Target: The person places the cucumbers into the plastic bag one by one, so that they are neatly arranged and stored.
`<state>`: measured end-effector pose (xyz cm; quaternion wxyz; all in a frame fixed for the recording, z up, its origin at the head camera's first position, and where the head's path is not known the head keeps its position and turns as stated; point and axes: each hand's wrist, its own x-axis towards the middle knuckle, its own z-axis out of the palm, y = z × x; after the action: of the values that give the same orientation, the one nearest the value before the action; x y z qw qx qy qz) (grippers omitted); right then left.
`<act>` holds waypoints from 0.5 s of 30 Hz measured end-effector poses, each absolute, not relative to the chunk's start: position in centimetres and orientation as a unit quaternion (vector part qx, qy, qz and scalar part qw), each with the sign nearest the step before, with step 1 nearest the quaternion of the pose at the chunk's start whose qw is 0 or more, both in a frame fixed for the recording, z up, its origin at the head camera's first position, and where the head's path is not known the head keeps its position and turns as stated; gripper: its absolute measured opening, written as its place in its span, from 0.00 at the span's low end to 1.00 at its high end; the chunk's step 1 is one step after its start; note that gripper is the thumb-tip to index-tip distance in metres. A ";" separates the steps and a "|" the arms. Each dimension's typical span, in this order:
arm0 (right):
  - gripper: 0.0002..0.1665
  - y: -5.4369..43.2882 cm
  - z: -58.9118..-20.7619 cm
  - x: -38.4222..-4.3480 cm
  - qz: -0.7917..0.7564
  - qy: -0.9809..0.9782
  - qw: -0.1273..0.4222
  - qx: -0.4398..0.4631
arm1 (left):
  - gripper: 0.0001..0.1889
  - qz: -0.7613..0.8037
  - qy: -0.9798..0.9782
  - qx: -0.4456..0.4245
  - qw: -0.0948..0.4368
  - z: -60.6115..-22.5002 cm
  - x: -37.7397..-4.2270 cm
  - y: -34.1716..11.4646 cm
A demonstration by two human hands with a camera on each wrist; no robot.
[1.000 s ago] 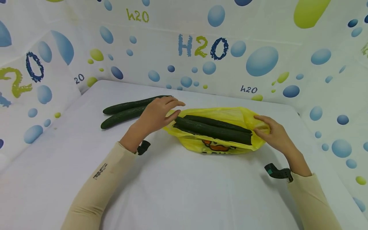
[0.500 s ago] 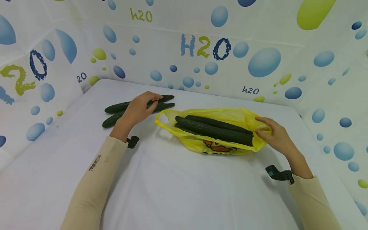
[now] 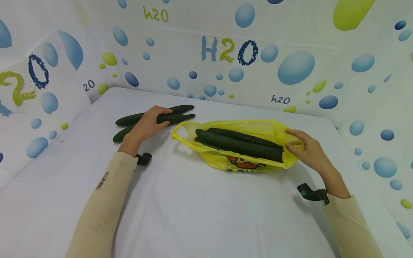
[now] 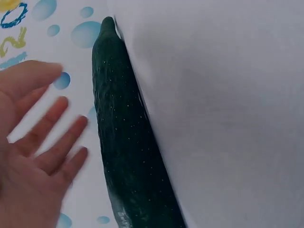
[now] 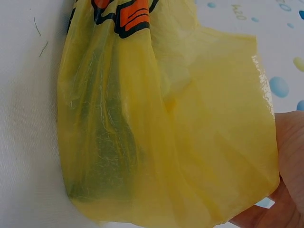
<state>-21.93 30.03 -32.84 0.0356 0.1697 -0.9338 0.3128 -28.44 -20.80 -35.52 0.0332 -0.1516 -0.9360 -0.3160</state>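
My left hand (image 3: 146,123) hovers over two loose cucumbers, a farther cucumber (image 3: 182,108) and a nearer cucumber (image 3: 120,135), hiding their middles in the head view. In the left wrist view that hand (image 4: 33,152) has its fingers spread, apart from a dark green cucumber (image 4: 123,118). My right hand (image 3: 308,150) grips the right edge of a yellow plastic bag (image 3: 216,163) between thumb and fingers. The bag lies on its side, mouth held open, with dark green cucumbers (image 3: 240,144) inside. In the right wrist view, the thin yellow plastic (image 5: 223,133) stretches to the hand (image 5: 289,156).
A white cloth (image 3: 206,211) covers the table. The bag's looped handle (image 3: 175,134) reaches left towards the loose cucumbers. Behind the table hangs a white backdrop (image 3: 180,61) printed with blue and green drops.
My left hand has moved left from the bag's left end to above the loose cucumbers and dropped slightly. The right hand keeps its hold on the bag.
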 end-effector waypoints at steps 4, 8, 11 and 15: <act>0.32 29.9 -32.7 -22.0 0.318 -0.933 0.023 0.165 | 0.25 -0.289 -0.949 -0.129 -0.014 -35.7 -28.5 -21.4; 0.32 29.9 -32.7 -22.0 0.319 -0.934 0.018 0.161 | 0.29 -0.256 -0.960 -0.108 -0.045 -35.6 -28.4 -21.8; 0.32 30.0 -32.7 -22.0 0.318 -0.934 0.020 0.162 | 0.30 -0.235 -0.967 -0.088 -0.056 -35.6 -28.4 -22.0; 0.32 30.0 -32.6 -22.1 0.317 -0.935 0.016 0.161 | 0.31 -0.222 -0.971 -0.055 -0.069 -35.6 -28.3 -22.3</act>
<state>-22.07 30.03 -32.62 0.0162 0.1606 -0.9345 0.3172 -28.32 -22.31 -35.58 -0.0687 -0.0549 -0.9711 -0.2219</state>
